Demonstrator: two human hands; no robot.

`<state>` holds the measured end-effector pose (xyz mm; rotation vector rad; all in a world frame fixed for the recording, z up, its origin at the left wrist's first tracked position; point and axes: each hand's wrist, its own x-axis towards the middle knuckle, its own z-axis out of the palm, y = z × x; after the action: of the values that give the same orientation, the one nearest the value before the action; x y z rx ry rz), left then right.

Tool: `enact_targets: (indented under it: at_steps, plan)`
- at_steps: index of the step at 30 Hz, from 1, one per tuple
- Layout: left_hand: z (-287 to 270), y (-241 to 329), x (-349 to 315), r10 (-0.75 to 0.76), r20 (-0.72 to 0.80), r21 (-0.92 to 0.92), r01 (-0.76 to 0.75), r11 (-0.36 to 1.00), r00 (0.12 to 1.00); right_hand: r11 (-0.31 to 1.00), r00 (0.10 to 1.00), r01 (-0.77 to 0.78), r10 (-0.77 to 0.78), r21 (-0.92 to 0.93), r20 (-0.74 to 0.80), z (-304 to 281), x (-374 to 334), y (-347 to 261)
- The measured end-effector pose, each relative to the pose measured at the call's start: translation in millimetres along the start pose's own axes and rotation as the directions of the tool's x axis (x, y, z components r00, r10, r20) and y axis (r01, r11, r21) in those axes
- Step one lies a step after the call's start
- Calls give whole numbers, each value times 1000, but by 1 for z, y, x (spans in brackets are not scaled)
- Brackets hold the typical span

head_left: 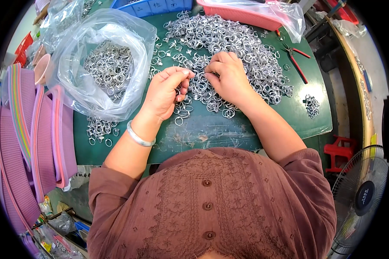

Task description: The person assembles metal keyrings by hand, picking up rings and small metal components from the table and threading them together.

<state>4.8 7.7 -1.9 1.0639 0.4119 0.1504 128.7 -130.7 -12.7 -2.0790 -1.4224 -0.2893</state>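
A big heap of silver-grey metal rings point(242, 41) covers the middle and back of the green table point(212, 131). At the heap's near left side, my left hand point(168, 88) is closed, palm turned up, with thumb and forefinger pressed together. Metal rings show within its curled fingers. Just to its right, my right hand point(229, 77) is over the rings with its fingers pinched. Whatever lies between those fingertips is too small to make out. The two hands' fingertips face each other, slightly apart.
An open clear plastic bag point(134, 39) holding more rings stands at left. Red-handled pliers point(296, 64) and a small ring pile point(311, 106) lie at right. Blue point(151, 7) and pink baskets point(242, 15) line the back. Purple baskets point(34, 142) stack at left; a fan point(361, 198) stands at right.
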Motion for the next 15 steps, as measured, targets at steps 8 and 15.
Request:
enact_targets:
  at_steps: [8, 15]
  plan:
    - [3, -1, -1, 13, 10, 67, -13, 998, 1000, 1000, 998, 21, -22, -10, -54, 4, 1, 1]
    - [10, 4, -7, 45, -6, 154, -44, 987, 999, 929, 977, 170, -115, 330, -180, -9, 2, -10]
